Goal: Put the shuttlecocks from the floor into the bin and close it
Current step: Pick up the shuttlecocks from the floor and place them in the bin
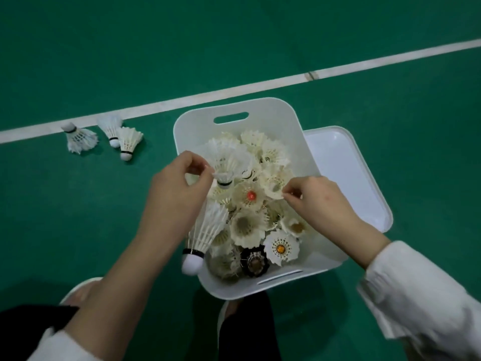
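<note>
White bin (263,108), three floor shuttlecocks (111,129)

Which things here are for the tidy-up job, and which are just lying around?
For the job: floor shuttlecocks, bin, lid, left hand pinching a shuttlecock, right hand pinching another.
Just there: white court line, slipper.

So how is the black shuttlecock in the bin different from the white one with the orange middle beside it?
The black shuttlecock has dark feathers, while the orange-centred shuttlecock has white ones. The black shuttlecock's middle looks brownish, and the orange-centred shuttlecock's is bright orange. The black shuttlecock also looks a bit smaller. Both sit side by side in the bin with their feather ends opening upward.
</note>
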### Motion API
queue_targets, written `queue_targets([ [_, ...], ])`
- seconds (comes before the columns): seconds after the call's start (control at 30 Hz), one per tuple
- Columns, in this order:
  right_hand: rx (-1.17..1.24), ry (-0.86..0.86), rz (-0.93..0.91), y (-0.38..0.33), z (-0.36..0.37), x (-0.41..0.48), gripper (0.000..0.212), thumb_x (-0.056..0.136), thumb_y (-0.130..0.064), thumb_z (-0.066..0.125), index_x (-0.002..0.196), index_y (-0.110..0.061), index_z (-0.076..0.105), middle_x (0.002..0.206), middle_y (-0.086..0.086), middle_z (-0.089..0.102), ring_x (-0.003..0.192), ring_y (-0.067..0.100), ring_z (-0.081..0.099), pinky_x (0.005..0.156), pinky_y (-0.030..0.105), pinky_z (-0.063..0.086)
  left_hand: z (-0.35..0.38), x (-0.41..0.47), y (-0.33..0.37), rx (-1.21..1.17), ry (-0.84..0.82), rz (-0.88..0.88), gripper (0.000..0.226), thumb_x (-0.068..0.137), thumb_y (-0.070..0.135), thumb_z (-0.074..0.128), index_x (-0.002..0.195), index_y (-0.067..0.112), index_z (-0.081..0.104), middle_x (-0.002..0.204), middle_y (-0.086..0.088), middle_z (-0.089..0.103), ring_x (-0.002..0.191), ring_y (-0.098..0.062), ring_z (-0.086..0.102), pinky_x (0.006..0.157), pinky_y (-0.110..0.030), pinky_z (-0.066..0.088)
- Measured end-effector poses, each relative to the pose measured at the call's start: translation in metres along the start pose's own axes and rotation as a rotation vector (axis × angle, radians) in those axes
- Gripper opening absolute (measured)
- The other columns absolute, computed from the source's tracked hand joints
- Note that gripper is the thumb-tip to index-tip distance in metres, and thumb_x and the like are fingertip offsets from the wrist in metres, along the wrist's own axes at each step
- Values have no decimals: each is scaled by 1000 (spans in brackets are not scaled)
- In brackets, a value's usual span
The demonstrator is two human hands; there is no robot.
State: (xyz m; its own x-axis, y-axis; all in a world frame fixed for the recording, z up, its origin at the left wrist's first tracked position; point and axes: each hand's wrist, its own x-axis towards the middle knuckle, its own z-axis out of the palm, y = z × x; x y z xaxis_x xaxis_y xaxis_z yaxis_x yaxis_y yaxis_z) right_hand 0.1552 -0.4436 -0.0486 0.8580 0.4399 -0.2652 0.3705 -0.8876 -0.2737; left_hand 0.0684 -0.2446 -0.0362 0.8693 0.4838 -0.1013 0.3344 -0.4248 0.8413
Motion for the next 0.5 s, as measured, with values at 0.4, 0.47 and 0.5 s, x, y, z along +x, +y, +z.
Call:
queue_targets([
  [0.4, 296, -49, -224, -35, -44, 3, 44, 87, -32, 61, 129, -38, 47, 97, -11, 62, 75, 11, 60, 74, 27, 49, 18, 8, 17, -48, -60, 97, 7, 89, 27, 56, 83, 25, 58, 84, 14, 63, 81, 4, 57, 63, -20, 40],
  [0.47, 249, 49, -218, -39, -43, 16, 20, 90, -29, 58, 107, -21, 65, 94, -6, 66, 76, 12, 58, 72, 30, 47, 22, 10, 24, -65, -65, 119, 6, 91, 30, 54, 87, 26, 57, 85, 13, 63, 79, 2, 57, 63, -20, 39],
  [0.5, 264, 119, -173, -37, -44, 23, 18, 91, -27, 57, 97, -15, 68, 85, -6, 66, 69, 11, 57, 67, 29, 46, 21, 12, 27, -66, -59, 115, 8, 92, 33, 51, 92, 27, 55, 88, 12, 63, 75, 1, 56, 60, -20, 38],
])
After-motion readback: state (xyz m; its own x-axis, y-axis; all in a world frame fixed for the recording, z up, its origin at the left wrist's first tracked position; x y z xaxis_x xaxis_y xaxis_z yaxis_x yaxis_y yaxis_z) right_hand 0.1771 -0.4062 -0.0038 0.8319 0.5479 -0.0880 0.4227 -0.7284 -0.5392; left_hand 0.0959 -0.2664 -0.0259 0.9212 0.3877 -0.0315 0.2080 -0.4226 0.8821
